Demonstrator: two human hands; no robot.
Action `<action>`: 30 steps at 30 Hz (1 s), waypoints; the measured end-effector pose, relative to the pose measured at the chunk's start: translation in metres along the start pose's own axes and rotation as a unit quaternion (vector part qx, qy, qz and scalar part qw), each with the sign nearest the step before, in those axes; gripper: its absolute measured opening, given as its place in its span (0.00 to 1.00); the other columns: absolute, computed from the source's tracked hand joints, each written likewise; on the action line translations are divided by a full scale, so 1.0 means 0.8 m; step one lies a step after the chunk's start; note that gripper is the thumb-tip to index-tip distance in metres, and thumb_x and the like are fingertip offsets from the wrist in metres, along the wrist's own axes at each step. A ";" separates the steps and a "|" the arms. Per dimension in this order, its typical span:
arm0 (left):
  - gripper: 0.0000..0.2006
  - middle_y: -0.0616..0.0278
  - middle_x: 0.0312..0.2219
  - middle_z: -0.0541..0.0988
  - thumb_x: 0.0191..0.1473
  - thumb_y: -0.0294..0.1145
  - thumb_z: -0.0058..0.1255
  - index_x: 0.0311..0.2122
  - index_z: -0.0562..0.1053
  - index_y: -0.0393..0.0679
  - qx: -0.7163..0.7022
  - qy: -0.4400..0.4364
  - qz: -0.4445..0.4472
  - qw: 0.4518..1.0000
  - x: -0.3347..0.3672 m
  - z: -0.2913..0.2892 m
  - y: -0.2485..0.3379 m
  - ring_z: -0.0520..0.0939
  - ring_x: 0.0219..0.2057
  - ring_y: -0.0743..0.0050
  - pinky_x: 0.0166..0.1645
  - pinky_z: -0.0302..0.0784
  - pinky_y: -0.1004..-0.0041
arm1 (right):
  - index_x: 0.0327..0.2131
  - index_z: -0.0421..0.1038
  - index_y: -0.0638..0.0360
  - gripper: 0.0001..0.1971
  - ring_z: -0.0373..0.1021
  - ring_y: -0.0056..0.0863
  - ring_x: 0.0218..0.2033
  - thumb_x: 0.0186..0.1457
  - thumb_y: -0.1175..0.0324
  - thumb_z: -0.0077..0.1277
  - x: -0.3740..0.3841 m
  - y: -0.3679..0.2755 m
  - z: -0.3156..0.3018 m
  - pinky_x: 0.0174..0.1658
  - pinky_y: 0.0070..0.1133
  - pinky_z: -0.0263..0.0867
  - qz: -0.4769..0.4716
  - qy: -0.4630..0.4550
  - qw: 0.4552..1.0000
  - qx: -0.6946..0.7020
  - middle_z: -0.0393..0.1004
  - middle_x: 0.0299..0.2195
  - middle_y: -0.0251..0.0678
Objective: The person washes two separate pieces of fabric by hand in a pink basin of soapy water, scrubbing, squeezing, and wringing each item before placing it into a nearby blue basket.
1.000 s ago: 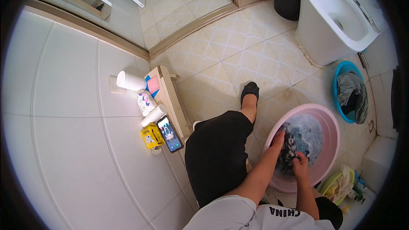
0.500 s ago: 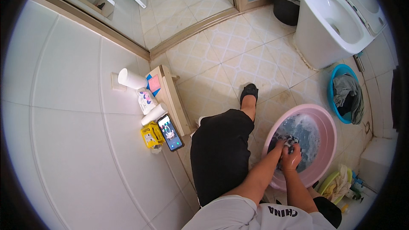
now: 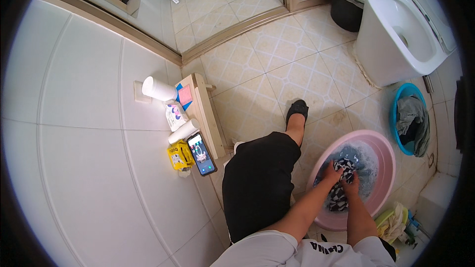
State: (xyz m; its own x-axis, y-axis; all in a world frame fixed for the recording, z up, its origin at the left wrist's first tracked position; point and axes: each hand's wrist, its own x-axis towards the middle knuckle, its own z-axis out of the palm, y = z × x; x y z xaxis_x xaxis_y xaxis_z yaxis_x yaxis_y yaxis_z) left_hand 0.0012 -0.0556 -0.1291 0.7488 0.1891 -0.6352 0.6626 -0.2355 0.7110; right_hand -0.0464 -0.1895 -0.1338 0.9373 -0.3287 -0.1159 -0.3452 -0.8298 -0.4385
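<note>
A pink round basin (image 3: 387, 168) on the tiled floor holds bluish, sudsy water (image 3: 365, 155). Over the water, a wet black-and-white patterned cloth (image 3: 340, 197) is bunched between my two hands. My left hand (image 3: 332, 173) grips it from the left side, fingers closed on the fabric. On the right, my right hand (image 3: 351, 186) is wrapped round the cloth's other side. The cloth stretches from near the basin's middle toward its near side. Its lower end lies at the water, and some fingertips are hidden by the fabric.
Right of the basin stand a blue tub (image 3: 396, 123) with grey clothes and a yellow-green basin (image 3: 383, 217) with pale cloth. A toilet (image 3: 378, 49) and black bin (image 3: 346, 16) are at the far right. A wooden stool (image 3: 210, 113) carries a phone (image 3: 202, 154) and packets.
The patterned cloth, earlier mostly hidden in my clasped hands, is now spread and lifted into view. My hands have moved a little apart. The whole view has shifted slightly.
</note>
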 end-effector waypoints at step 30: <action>0.23 0.55 0.27 0.76 0.49 0.49 0.43 0.36 0.73 0.37 -0.298 -0.285 -0.275 0.869 -0.034 -0.021 0.042 0.76 0.32 0.63 0.37 0.69 0.65 | 0.36 0.69 0.66 0.22 0.69 0.45 0.32 0.37 0.61 0.56 0.038 -0.073 -0.051 0.36 0.31 0.63 0.152 0.094 0.980 0.090 0.72 0.31 0.47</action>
State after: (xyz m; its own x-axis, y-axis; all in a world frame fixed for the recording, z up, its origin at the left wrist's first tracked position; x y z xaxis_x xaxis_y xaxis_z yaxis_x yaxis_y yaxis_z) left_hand 0.0034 -0.0527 -0.0834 0.2999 -0.4263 -0.8534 0.9353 0.3074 0.1752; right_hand 0.0003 -0.1691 -0.0749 0.7608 -0.6400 -0.1079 -0.5778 -0.5922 -0.5617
